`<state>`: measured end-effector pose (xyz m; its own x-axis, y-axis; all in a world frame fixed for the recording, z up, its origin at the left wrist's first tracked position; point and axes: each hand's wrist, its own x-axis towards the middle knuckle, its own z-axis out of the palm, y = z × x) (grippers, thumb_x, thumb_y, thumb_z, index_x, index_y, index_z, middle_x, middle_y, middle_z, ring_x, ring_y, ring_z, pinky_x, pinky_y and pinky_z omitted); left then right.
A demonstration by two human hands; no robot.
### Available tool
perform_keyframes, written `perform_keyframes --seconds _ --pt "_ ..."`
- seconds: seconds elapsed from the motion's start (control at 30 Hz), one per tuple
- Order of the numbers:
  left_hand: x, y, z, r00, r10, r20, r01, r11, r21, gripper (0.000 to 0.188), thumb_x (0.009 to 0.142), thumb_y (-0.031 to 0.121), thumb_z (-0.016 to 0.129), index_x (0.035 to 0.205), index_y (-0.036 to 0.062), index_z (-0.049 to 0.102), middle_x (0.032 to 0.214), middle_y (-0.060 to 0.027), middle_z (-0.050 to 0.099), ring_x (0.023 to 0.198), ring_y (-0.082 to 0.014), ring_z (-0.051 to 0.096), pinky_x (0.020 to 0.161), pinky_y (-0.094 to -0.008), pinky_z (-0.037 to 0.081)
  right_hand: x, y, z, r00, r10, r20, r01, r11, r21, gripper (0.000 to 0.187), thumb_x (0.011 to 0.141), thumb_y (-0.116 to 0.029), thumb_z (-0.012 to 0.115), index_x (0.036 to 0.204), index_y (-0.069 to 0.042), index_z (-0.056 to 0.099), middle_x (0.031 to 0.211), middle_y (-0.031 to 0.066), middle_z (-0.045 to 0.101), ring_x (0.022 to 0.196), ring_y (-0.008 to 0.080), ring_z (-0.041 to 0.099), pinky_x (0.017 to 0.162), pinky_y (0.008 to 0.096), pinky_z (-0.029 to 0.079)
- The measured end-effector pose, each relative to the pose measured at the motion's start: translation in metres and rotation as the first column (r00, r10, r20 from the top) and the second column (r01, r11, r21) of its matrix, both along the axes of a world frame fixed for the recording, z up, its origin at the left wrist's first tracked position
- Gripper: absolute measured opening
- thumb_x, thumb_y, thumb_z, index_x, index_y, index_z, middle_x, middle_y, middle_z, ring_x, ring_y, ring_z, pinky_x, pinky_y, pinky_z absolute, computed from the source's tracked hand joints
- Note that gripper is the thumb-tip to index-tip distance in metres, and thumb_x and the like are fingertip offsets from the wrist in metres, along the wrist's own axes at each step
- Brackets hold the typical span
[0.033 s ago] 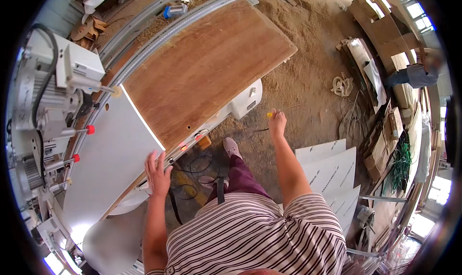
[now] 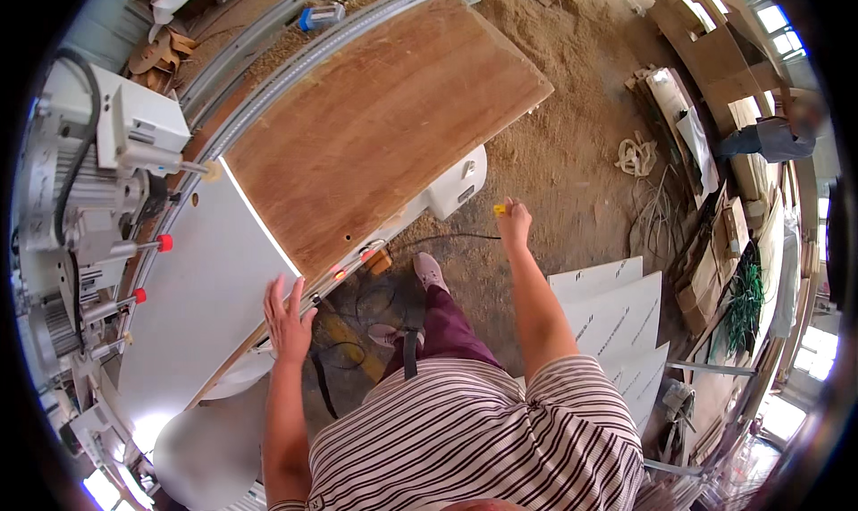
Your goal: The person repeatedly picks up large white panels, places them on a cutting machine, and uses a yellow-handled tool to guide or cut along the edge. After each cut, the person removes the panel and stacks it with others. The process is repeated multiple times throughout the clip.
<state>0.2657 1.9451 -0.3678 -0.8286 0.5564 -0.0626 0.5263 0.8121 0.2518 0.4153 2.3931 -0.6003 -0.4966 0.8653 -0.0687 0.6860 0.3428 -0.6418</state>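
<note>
A large white panel (image 2: 206, 270) lies flat on a brown wooden board (image 2: 384, 118) at the left. My left hand (image 2: 289, 322) rests with fingers spread at the panel's near right corner and touches its surface. Out over the floor to the right, my right hand (image 2: 513, 223) is closed around a small yellow object (image 2: 499, 209). Only a bit of that object shows beyond the fingers, so its kind cannot be made out.
A machine (image 2: 80, 207) with red-tipped rods stands along the left. White panels (image 2: 612, 314) lean at my right. A black cable (image 2: 447, 236) and a coil of rope (image 2: 635, 155) lie on the dusty floor. Another person (image 2: 769, 139) is at the far right.
The white panel and my left hand have shifted slightly to the left. My right hand has moved a little upward with the yellow object.
</note>
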Motion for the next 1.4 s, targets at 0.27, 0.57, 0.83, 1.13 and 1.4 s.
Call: perform_keyframes --seconds 0.27,0.57,0.83,1.13,1.4 --pt "-0.04 0.019 -0.017 0.985 -0.082 -0.15 0.054 0.982 -0.179 0.066 0.062 0.017 0.08 0.117 0.0231 0.044 0.139 -0.0119 0.029 0.127 -0.0364 0.032 0.101 -0.053 0.031 -0.038 0.012 -0.116 0.993 0.021 0.116 0.022 0.934 -0.355 0.035 0.093 -0.03 0.048 0.103 0.001 0.059 0.067 0.0119 0.064 0.056 0.0188 0.065 0.051 0.0288 0.054" --pt "0.009 -0.018 -0.059 0.951 0.096 -0.294 -0.101 0.995 -0.001 0.055 0.08 0.029 0.068 0.121 0.0024 0.044 0.121 -0.0118 0.047 0.114 -0.0302 0.044 0.099 -0.0478 0.034 -0.072 0.014 -0.046 0.991 -0.066 0.117 0.118 0.841 -0.527 0.036 0.091 -0.034 0.051 0.105 -0.002 0.058 0.085 0.0134 0.065 0.075 0.0265 0.066 0.067 0.0378 0.054" --pt "0.065 -0.105 0.008 0.977 0.211 -0.011 -0.21 0.975 0.071 0.063 0.075 0.028 0.071 0.128 0.0193 0.039 0.129 -0.0098 0.04 0.119 -0.0334 0.038 0.102 -0.0489 0.029 -0.047 -0.143 -0.07 0.884 0.448 -0.136 -0.218 0.137 -0.966 0.017 0.087 -0.023 0.055 0.08 -0.009 0.061 0.066 0.0036 0.058 0.061 0.0148 0.058 0.05 0.0305 0.047" --pt "0.067 -0.257 -0.059 -0.028 0.454 0.89 -0.572 -0.738 0.358 0.051 0.088 0.029 0.06 0.128 0.0043 0.041 0.123 -0.0126 0.048 0.111 -0.0287 0.048 0.092 -0.0462 0.042 -0.116 -0.41 0.154 0.568 0.48 -0.668 -0.594 -0.323 -0.737 0.044 0.086 -0.018 0.061 0.123 -0.005 0.043 0.112 0.0049 0.054 0.097 0.0176 0.054 0.082 0.0358 0.047" --pt "0.086 -0.198 -0.05 0.246 0.123 0.961 -0.594 -0.764 0.25 0.04 0.09 0.029 0.057 0.121 0.0061 0.047 0.116 -0.0085 0.055 0.105 -0.0239 0.055 0.09 -0.0403 0.047 -0.104 -0.34 0.205 0.695 0.508 -0.508 -0.444 -0.252 -0.86 0.037 0.085 -0.009 0.06 0.119 -0.003 0.046 0.11 0.0075 0.056 0.095 0.0213 0.057 0.07 0.0357 0.053"
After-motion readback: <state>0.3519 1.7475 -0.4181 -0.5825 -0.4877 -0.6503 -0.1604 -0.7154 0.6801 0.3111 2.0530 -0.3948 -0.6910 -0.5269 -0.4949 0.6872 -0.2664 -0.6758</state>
